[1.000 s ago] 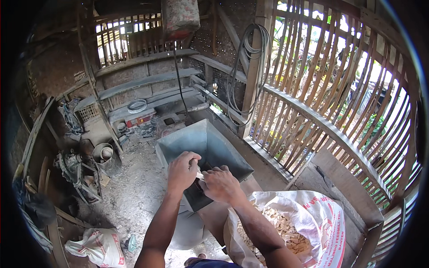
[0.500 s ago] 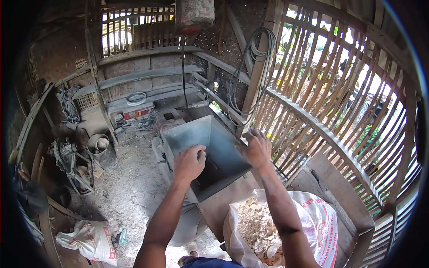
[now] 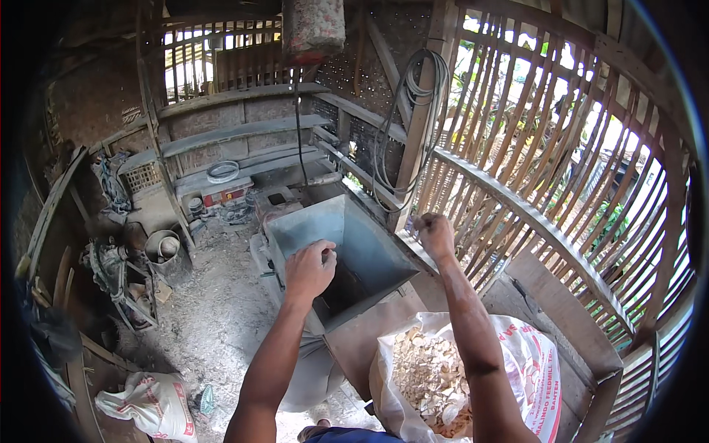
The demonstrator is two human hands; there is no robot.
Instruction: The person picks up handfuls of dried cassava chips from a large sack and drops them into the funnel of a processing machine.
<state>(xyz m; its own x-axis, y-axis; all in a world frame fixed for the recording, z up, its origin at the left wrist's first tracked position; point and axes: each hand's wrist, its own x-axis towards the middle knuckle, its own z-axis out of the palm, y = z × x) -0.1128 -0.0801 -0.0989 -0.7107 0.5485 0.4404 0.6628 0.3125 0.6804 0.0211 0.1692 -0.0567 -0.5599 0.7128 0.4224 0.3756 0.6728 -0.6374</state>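
A metal hopper (image 3: 377,236), blue-grey inside with a dark bottom, stands open in front of me. Over its near left rim is my left hand (image 3: 310,270), fingers curled toward the thumb; what they hold, if anything, is hidden. My right hand (image 3: 437,235) is raised beside the hopper's right edge, its fingers drawn together. I cannot make out anything in them. Beneath my right forearm an open white sack (image 3: 535,369) with red print holds pale dried chips (image 3: 425,369).
A brown board (image 3: 369,325) lies between hopper and sack. Slatted wall (image 3: 546,162) runs along the right, with a coiled hose (image 3: 384,155) on its post. A bucket (image 3: 168,255), a metal frame (image 3: 122,280) and another white sack (image 3: 151,406) stand left on the dusty floor.
My right hand has moved slightly right and its fingers have drawn closer together. My left hand stays over the hopper's rim, almost unmoved.
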